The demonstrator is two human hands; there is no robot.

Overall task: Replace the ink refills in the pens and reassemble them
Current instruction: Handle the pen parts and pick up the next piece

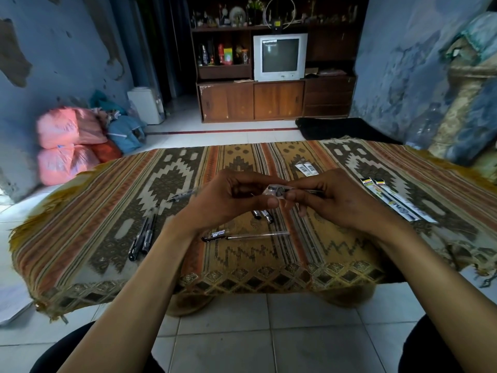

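Observation:
Both hands meet above the middle of the cloth-covered table (80,238). My left hand (228,200) and my right hand (330,200) pinch the two ends of a small refill packet (277,190) held between them. Below my hands lies a clear pen barrel with a black cap (242,235). Two short black pen parts (263,215) lie just behind it. Two black pens (142,235) rest side by side at the left, and another pen (183,196) lies beside my left hand. Packaged refills (395,201) lie at the right, and two small packets (306,168) sit farther back.
The table's patterned cloth hangs over its near edge. Pink and blue bags (75,141) are piled on the floor at the left. A wooden cabinet with a television (279,56) stands against the far wall. My knees show at the bottom corners.

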